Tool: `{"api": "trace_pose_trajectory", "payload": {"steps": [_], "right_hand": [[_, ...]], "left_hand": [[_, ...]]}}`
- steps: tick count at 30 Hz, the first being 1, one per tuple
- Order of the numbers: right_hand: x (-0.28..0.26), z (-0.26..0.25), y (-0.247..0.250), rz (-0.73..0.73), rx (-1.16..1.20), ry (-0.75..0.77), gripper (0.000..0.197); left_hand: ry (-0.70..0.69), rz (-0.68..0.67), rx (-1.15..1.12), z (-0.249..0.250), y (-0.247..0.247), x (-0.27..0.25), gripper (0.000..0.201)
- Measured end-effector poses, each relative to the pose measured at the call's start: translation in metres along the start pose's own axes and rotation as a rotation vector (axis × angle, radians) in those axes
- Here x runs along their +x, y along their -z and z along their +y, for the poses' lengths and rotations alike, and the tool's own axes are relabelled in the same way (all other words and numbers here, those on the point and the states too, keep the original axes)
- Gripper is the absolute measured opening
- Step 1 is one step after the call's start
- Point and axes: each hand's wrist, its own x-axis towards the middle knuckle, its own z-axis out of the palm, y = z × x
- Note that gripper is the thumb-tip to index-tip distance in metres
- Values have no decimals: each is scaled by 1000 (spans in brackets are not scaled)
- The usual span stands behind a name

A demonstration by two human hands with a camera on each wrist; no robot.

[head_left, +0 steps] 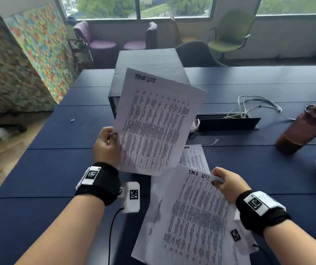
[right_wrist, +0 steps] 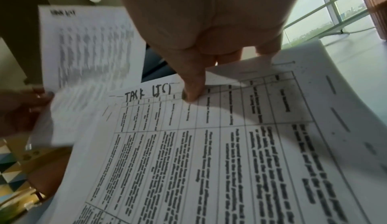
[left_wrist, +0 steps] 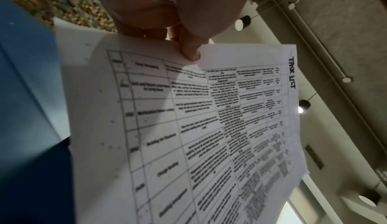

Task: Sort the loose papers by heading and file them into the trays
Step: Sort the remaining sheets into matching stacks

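Note:
My left hand (head_left: 108, 144) pinches the left edge of a printed sheet headed "TASK LIST" (head_left: 157, 123) and holds it up above the blue table (head_left: 48, 169); the left wrist view shows the thumb on that sheet (left_wrist: 188, 119). My right hand (head_left: 224, 183) grips the top edge of a second "TASK LIST" sheet (head_left: 193, 217), which tops a loose stack of papers near the table's front edge; its thumb presses beside the heading (right_wrist: 146, 93). A dark filing tray box (head_left: 149, 73) stands behind the raised sheet. More papers (head_left: 193, 157) lie between the two sheets.
A dark tumbler with a red straw (head_left: 304, 129) stands at the right. White cables (head_left: 252, 108) run into an open cable slot (head_left: 228, 123) in the table. Chairs (head_left: 228, 35) stand by the windows; a colourful partition (head_left: 38, 44) is at left.

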Motion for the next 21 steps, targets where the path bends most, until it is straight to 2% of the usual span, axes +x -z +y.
{"api": "trace_pose_trajectory", "payload": {"steps": [3, 8, 11, 13, 15, 19, 21], "right_hand": [[-8, -14, 21, 58, 65, 75, 19], [-13, -31, 47, 176, 319, 75, 29], [-11, -31, 54, 192, 294, 51, 74], [-9, -27, 53, 188, 262, 4, 88], [-7, -22, 47, 181, 222, -31, 79], [-5, -21, 34, 110, 98, -83, 25], [-6, -22, 28, 62, 34, -96, 8]], "left_hand": [[90, -97, -10, -17, -1, -19, 28], [211, -352, 15, -45, -4, -62, 22], [241, -427, 114, -55, -1, -85, 25], [286, -461, 183, -60, 4, -96, 26], [322, -515, 175, -64, 8, -105, 27], [412, -677, 162, -74, 12, -119, 28], [441, -755, 158, -75, 11, -122, 28]]}}
